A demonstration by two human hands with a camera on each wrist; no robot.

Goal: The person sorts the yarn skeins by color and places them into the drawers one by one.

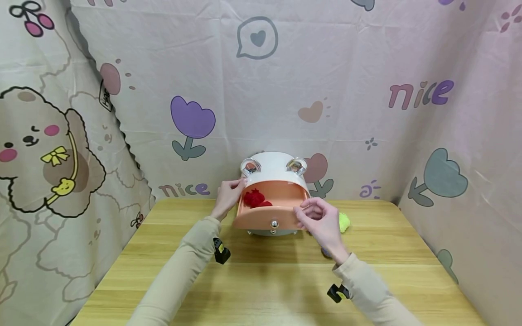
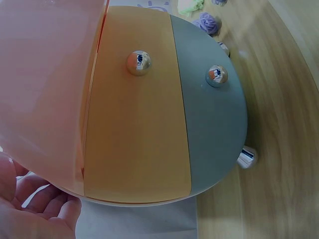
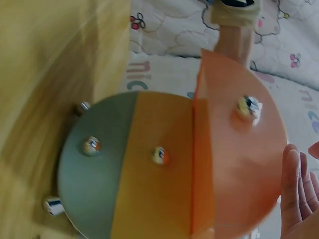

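A small rounded drawer cabinet (image 1: 272,165) with a white shell and two shiny ear-like rings stands at the back of the table. Its top orange drawer (image 1: 253,218) is pulled out, and fluffy red balls (image 1: 254,198) lie inside at the left. The left hand (image 1: 229,197) touches the cabinet's left side, its fingers loosely bent against the shell's edge in the left wrist view. At the drawer front's right edge is the right hand (image 1: 322,222), with fairly straight fingers (image 3: 291,184) and the thumb apart. Below are a yellow-orange drawer (image 2: 134,129) and a grey-green drawer (image 2: 214,124), both closed, with round silver knobs.
A yellow-green fluffy ball (image 1: 344,222) lies on the wooden table (image 1: 261,280) right of the cabinet. Nearby is a purple ball (image 2: 206,23), partly hidden by the right hand in the head view. A printed cloth (image 1: 261,90) hangs behind and at both sides.
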